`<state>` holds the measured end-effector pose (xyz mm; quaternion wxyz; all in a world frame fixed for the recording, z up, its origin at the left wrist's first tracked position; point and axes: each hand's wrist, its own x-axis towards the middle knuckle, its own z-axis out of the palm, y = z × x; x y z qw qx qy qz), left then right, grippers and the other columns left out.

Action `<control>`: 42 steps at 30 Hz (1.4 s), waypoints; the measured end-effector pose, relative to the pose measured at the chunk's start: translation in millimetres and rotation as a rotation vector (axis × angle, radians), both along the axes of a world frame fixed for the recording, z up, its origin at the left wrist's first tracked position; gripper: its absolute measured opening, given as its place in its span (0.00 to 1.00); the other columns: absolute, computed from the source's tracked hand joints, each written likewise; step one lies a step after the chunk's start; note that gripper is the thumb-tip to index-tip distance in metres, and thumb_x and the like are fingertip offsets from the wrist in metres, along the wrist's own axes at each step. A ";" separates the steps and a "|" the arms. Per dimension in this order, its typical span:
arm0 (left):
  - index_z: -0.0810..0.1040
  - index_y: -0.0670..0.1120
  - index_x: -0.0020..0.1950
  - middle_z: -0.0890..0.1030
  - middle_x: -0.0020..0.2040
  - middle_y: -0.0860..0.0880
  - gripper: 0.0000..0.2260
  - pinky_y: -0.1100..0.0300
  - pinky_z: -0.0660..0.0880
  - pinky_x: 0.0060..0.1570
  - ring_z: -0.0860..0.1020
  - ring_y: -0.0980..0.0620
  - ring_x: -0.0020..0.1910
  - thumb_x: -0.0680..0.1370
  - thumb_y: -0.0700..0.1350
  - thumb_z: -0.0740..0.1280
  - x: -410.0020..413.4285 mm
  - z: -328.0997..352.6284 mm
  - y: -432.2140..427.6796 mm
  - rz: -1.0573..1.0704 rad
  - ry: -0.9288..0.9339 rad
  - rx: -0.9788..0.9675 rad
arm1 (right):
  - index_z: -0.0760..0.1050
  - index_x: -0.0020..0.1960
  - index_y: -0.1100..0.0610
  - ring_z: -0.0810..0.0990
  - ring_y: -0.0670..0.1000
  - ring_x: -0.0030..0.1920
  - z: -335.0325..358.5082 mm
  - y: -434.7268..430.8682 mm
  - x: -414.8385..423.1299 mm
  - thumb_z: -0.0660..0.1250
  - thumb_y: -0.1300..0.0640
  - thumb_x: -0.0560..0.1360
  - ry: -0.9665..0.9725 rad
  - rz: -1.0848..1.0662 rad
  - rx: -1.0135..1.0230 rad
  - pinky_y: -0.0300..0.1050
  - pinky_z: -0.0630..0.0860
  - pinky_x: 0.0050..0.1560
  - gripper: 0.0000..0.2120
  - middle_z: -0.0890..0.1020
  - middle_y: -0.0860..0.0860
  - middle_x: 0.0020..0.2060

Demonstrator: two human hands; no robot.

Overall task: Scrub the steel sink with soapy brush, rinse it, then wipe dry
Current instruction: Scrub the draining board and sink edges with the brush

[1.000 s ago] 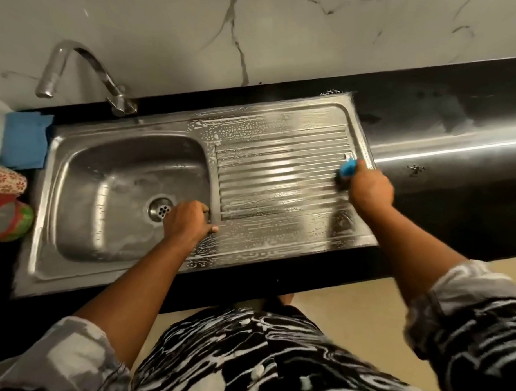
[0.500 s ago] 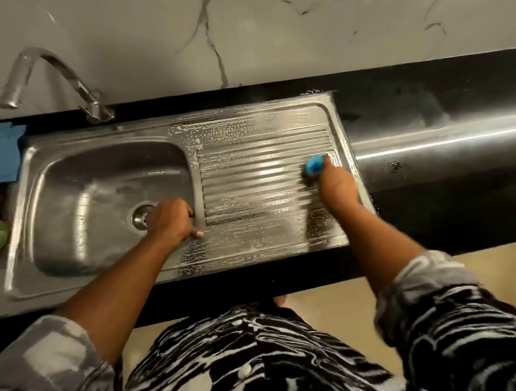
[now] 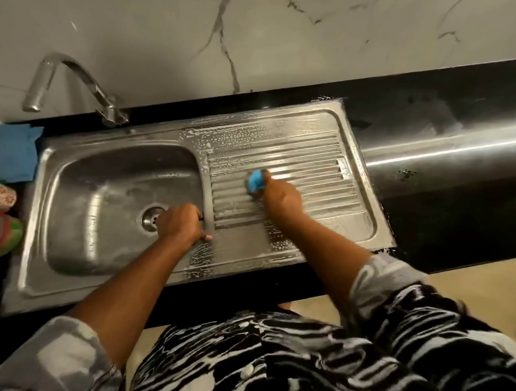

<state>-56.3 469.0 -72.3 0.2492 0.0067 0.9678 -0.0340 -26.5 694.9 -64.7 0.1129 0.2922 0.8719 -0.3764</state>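
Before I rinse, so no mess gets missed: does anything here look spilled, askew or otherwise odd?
Only some stray soap foam. A white fleck lies on the black counter just right of the sink, and foam fringes spill past the sink's far-right and near-right corners onto the counter. Nothing looks askew or damaged.

A pale marble-look wall (image 3: 157,38) with dark grey veins rises directly behind the black bench (image 3: 453,115) and meets its far edge. The bench's glossy top carries a long bright streak of reflected light (image 3: 442,152) along its right part, with a small speckled mark (image 3: 406,172) just below the streak. Beyond the bench's near edge lies a plain beige floor (image 3: 473,281).
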 end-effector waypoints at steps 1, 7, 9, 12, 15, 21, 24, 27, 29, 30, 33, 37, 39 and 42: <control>0.88 0.52 0.54 0.88 0.49 0.50 0.25 0.55 0.80 0.48 0.85 0.46 0.51 0.63 0.62 0.85 1.4 -1.2 -0.8 -0.017 0.018 -0.004 | 0.82 0.49 0.55 0.79 0.52 0.40 1.2 23.5 0.1 0.45 0.33 0.83 -0.006 -0.047 0.025 0.45 0.70 0.38 0.35 0.84 0.54 0.43; 0.88 0.53 0.57 0.88 0.53 0.50 0.23 0.55 0.80 0.49 0.85 0.44 0.56 0.66 0.60 0.84 10.0 -4.5 -6.8 -0.020 0.081 0.057 | 0.68 0.69 0.52 0.80 0.64 0.52 0.3 161.8 10.9 0.48 0.48 0.86 -0.096 -0.145 0.406 0.56 0.74 0.50 0.17 0.81 0.63 0.55; 0.88 0.53 0.57 0.88 0.53 0.50 0.24 0.54 0.80 0.50 0.85 0.45 0.55 0.66 0.61 0.84 13.0 -7.4 -9.5 -0.013 0.093 0.080 | 0.71 0.65 0.54 0.78 0.57 0.45 8.9 143.6 11.7 0.48 0.47 0.86 -0.089 -0.165 0.372 0.50 0.71 0.44 0.18 0.81 0.60 0.49; 0.88 0.53 0.56 0.88 0.53 0.50 0.24 0.54 0.80 0.50 0.85 0.45 0.55 0.66 0.62 0.84 13.3 -9.6 -10.4 -0.015 0.102 0.102 | 0.75 0.47 0.56 0.74 0.48 0.35 12.2 65.7 3.7 0.50 0.42 0.86 -0.062 -0.163 0.228 0.43 0.66 0.34 0.23 0.82 0.55 0.44; 0.87 0.52 0.55 0.88 0.52 0.50 0.21 0.54 0.80 0.50 0.85 0.45 0.54 0.68 0.60 0.83 11.8 -10.2 -9.7 -0.005 0.099 0.101 | 0.82 0.49 0.55 0.80 0.49 0.38 11.0 -36.3 -1.9 0.49 0.34 0.84 -0.045 -0.025 -0.011 0.39 0.71 0.30 0.31 0.84 0.54 0.43; 0.87 0.54 0.56 0.88 0.53 0.51 0.21 0.54 0.80 0.52 0.85 0.45 0.56 0.68 0.61 0.83 14.4 -10.6 -16.7 0.021 0.098 0.148 | 0.79 0.42 0.54 0.78 0.50 0.37 4.4 -30.9 -5.0 0.46 0.34 0.84 -0.034 0.028 0.017 0.44 0.74 0.37 0.33 0.81 0.51 0.36; 0.87 0.56 0.59 0.88 0.56 0.54 0.25 0.55 0.80 0.53 0.85 0.48 0.57 0.66 0.64 0.83 20.0 -15.0 -23.2 0.051 0.093 0.221 | 0.81 0.45 0.54 0.81 0.54 0.41 -11.7 41.7 7.1 0.41 0.25 0.78 -0.057 -0.190 0.111 0.55 0.80 0.45 0.41 0.83 0.55 0.40; 0.86 0.56 0.62 0.87 0.58 0.53 0.25 0.56 0.80 0.54 0.84 0.48 0.58 0.68 0.65 0.81 25.8 -18.7 -32.8 0.095 0.089 0.302 | 0.79 0.53 0.55 0.75 0.49 0.36 -13.8 71.0 12.5 0.41 0.32 0.83 -0.046 -0.203 0.251 0.51 0.72 0.40 0.36 0.77 0.52 0.36; 0.86 0.57 0.62 0.87 0.59 0.53 0.25 0.56 0.79 0.53 0.84 0.48 0.59 0.69 0.67 0.79 29.9 -22.4 -39.6 0.103 0.079 0.333 | 0.78 0.59 0.53 0.69 0.46 0.33 -13.8 47.0 11.9 0.41 0.38 0.86 -0.049 -0.137 0.333 0.47 0.65 0.35 0.31 0.74 0.50 0.34; 0.86 0.57 0.62 0.87 0.59 0.53 0.26 0.56 0.79 0.53 0.84 0.48 0.59 0.70 0.68 0.78 31.2 -23.9 -41.4 0.099 0.076 0.345 | 0.78 0.59 0.53 0.68 0.45 0.33 -12.1 21.4 10.8 0.42 0.38 0.86 -0.038 -0.103 0.320 0.46 0.63 0.33 0.30 0.75 0.50 0.35; 0.86 0.57 0.63 0.87 0.60 0.52 0.25 0.56 0.78 0.54 0.84 0.47 0.60 0.71 0.68 0.77 30.1 -26.8 -44.1 0.085 0.063 0.355 | 0.83 0.51 0.52 0.75 0.47 0.34 -13.2 -67.4 -1.7 0.46 0.34 0.84 -0.002 0.046 0.186 0.44 0.67 0.35 0.32 0.83 0.51 0.39; 0.85 0.57 0.65 0.86 0.62 0.50 0.24 0.55 0.77 0.57 0.82 0.46 0.63 0.74 0.67 0.76 27.1 -27.8 -47.6 0.040 0.050 0.345 | 0.73 0.69 0.49 0.83 0.58 0.45 -7.7 -125.5 -26.2 0.54 0.44 0.85 -0.050 0.178 0.150 0.51 0.78 0.46 0.18 0.83 0.54 0.46; 0.85 0.57 0.64 0.86 0.62 0.49 0.23 0.55 0.77 0.56 0.82 0.45 0.62 0.74 0.66 0.76 24.9 -30.3 -50.1 0.000 0.058 0.344 | 0.78 0.64 0.50 0.81 0.54 0.40 -12.8 -116.1 -27.6 0.49 0.40 0.85 -0.072 0.157 0.188 0.51 0.75 0.43 0.23 0.82 0.51 0.41; 0.85 0.55 0.63 0.86 0.60 0.48 0.24 0.53 0.78 0.55 0.82 0.44 0.61 0.73 0.67 0.75 23.5 -32.7 -52.7 -0.046 0.074 0.344 | 0.76 0.64 0.50 0.75 0.55 0.39 -20.0 -101.8 2.5 0.46 0.41 0.85 -0.054 0.195 0.319 0.51 0.70 0.42 0.24 0.82 0.55 0.44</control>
